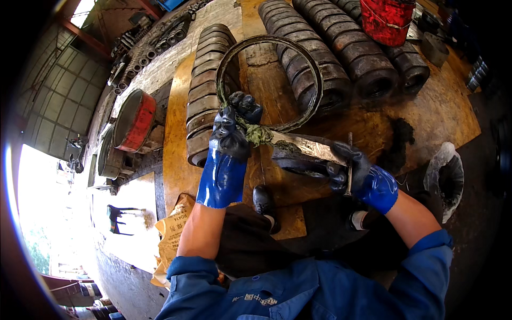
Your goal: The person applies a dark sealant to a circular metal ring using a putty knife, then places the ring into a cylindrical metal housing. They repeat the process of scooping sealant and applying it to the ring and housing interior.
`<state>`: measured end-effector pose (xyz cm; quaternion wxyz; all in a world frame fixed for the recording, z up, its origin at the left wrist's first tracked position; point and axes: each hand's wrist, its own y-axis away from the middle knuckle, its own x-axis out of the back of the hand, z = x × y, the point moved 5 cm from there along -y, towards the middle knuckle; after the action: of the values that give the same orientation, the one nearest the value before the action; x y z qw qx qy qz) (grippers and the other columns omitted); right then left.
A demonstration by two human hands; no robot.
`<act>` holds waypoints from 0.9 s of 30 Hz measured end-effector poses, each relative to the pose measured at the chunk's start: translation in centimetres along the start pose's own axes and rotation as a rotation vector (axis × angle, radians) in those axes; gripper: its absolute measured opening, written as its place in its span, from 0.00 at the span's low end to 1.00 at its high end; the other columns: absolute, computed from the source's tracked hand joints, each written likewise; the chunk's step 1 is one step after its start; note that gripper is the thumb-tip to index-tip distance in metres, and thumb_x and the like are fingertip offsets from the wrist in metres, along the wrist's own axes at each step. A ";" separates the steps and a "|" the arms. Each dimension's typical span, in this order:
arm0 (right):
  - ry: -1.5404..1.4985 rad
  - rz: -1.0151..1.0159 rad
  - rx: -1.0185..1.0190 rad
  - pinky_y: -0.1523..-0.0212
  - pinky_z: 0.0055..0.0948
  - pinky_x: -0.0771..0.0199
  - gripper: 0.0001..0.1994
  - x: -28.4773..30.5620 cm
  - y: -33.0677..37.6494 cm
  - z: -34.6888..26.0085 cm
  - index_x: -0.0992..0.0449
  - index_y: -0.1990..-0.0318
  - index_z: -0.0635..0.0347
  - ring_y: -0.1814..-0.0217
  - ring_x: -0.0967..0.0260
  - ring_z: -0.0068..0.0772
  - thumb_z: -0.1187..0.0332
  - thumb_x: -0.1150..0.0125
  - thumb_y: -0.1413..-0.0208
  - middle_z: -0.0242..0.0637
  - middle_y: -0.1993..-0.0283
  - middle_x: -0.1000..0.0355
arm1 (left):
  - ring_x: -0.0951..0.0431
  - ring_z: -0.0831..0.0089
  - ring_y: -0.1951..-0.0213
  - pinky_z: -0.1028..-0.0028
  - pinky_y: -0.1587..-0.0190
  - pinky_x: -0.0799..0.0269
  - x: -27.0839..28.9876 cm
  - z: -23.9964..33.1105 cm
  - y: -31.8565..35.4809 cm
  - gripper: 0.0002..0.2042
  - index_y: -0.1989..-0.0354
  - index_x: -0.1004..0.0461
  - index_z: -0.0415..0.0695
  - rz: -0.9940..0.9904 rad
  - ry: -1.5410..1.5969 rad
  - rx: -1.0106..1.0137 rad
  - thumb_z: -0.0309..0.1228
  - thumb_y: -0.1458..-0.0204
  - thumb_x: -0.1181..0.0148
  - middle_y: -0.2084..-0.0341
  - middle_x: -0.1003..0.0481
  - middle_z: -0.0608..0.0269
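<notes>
The jacket (pixel 288 288) fronts both hands (pixel 349 169), the left (pixel 233 128) gripping a ring (pixel 319 88)

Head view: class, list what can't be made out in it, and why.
All in the head view:
Ring, gripped part: hidden by the left hand.
Stick, right end: hidden by the right hand; left end: under grease.
Red bucket, top: cut off by the upper edge.
Doorway, scene outside: mostly lost in glare.
</notes>
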<state>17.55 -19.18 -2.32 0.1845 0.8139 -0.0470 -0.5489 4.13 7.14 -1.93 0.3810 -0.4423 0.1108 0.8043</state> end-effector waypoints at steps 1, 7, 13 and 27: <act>-0.016 -0.024 -0.016 0.79 0.22 0.36 0.25 0.1 -0.2 0.1 0.35 0.36 0.54 0.79 0.32 0.18 0.52 0.49 0.35 0.32 0.64 0.23 | 0.24 0.54 0.50 0.54 0.44 0.26 0.0 0.2 0.0 0.19 0.45 0.32 0.36 -0.020 -0.011 0.000 0.37 0.38 0.44 0.53 0.26 0.49; 0.037 -0.015 0.046 0.77 0.27 0.36 0.25 4.1 -0.2 -0.2 0.33 0.39 0.57 0.79 0.31 0.19 0.49 0.52 0.35 0.36 0.58 0.21 | 0.26 0.59 0.48 0.59 0.42 0.28 -2.7 -0.7 1.5 0.20 0.42 0.35 0.38 -0.198 -0.166 -0.023 0.38 0.37 0.47 0.50 0.27 0.52; 0.021 -0.020 0.040 0.76 0.30 0.36 0.23 4.4 -0.2 -0.7 0.29 0.44 0.55 0.81 0.36 0.27 0.48 0.51 0.36 0.36 0.72 0.26 | 0.25 0.56 0.52 0.57 0.47 0.28 1.0 -0.1 -0.4 0.19 0.46 0.32 0.43 0.009 -0.141 0.017 0.40 0.40 0.44 0.53 0.25 0.58; 0.133 0.154 0.218 0.83 0.29 0.41 0.24 6.3 -0.1 -3.7 0.25 0.51 0.65 0.86 0.39 0.24 0.49 0.49 0.37 0.30 0.80 0.29 | 0.26 0.51 0.50 0.51 0.42 0.30 3.5 1.1 0.6 0.25 0.46 0.32 0.41 0.047 -0.106 0.012 0.32 0.55 0.36 0.50 0.27 0.52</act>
<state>23.33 -19.91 -6.66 0.1393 0.8578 -0.1560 -0.4695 1.94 9.14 -4.20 0.3701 -0.3938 0.1058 0.8347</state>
